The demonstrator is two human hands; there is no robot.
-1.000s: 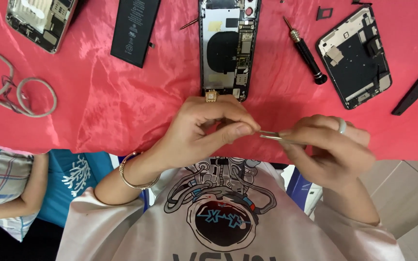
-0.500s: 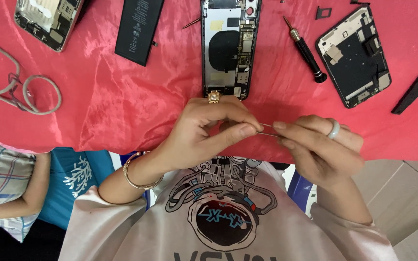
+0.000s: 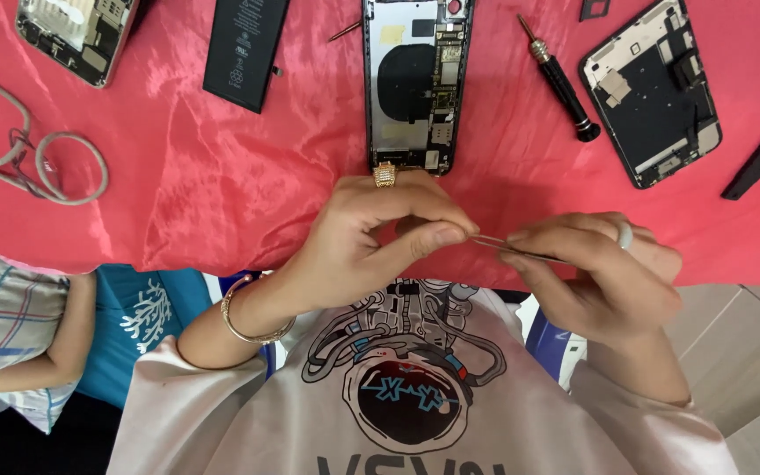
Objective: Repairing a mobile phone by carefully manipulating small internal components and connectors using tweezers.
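At frame centre my left hand point(image 3: 380, 233) and right hand point(image 3: 595, 273) pinch thin tweezers point(image 3: 494, 243) between fingertips, drawn slightly lower than a moment ago, just below the opened phone point(image 3: 411, 84) on red cloth point(image 3: 222, 176).

Glossy red cloth point(image 3: 222, 176) — thin metal tweezers point(image 3: 494, 243)

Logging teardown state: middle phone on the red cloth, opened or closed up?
Opened. The middle phone lies with no cover, its boards and dark round coil bared; a black battery lies apart beside it.
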